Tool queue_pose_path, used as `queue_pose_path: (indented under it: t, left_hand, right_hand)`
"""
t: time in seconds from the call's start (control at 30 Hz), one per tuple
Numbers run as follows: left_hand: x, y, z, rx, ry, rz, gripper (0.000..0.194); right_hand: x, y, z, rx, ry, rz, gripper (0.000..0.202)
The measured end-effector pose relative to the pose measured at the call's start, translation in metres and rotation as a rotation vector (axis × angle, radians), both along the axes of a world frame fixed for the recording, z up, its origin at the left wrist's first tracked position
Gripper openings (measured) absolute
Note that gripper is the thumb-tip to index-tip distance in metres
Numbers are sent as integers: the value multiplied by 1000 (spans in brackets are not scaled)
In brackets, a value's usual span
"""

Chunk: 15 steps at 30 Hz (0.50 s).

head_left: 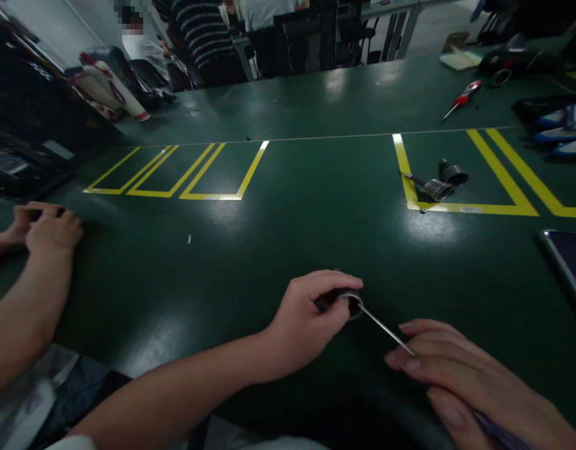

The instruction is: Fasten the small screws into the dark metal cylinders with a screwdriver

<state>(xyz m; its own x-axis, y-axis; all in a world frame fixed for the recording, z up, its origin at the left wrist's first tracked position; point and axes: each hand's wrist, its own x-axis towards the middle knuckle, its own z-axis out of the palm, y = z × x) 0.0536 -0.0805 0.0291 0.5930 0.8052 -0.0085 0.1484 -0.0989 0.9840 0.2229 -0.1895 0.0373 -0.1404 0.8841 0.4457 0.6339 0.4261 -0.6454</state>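
My left hand (309, 319) is closed around a small dark, ring-shaped metal part (353, 304) above the green table. From the lower right, my right hand (461, 369) holds a screwdriver (386, 330), its fingers wrapped about the handle and touching the thin shaft. The shaft's tip reaches the opening of the ring-shaped part; exactly what it touches inside is too small to tell. Most of the handle is hidden by my right hand.
Yellow tape frames mark the green table (278, 244). Dark metal parts (438, 187) lie at the right, beyond them a red screwdriver (466, 95). A dark-screened device (569, 269) sits at the right edge. Another person's hands (54, 228) are at the left.
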Motion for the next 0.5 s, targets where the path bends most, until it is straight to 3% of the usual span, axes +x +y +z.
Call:
queue_pose_path:
  t: [0.1,0.2,0.33,0.43,0.5]
  left_hand:
    - [-3,20,4,-232,-61,32,23]
    - [-4,50,2,-223,-99,30,52]
    - [7,103,-17,156,-15,51,44]
    - [19,142,-32,491,131,50,37]
    - [25,163,-39,625,236,82,32]
  right_hand:
    - [5,-6,-3,-96,65,-139,17]
    - [8,-1,-3,-270,246,-259,12]
    - [10,33,1,-467,620,-231,9]
    - [14,75,1,-478,847,-172,10]
    - [18,104,-3,-463,990,-164,12]
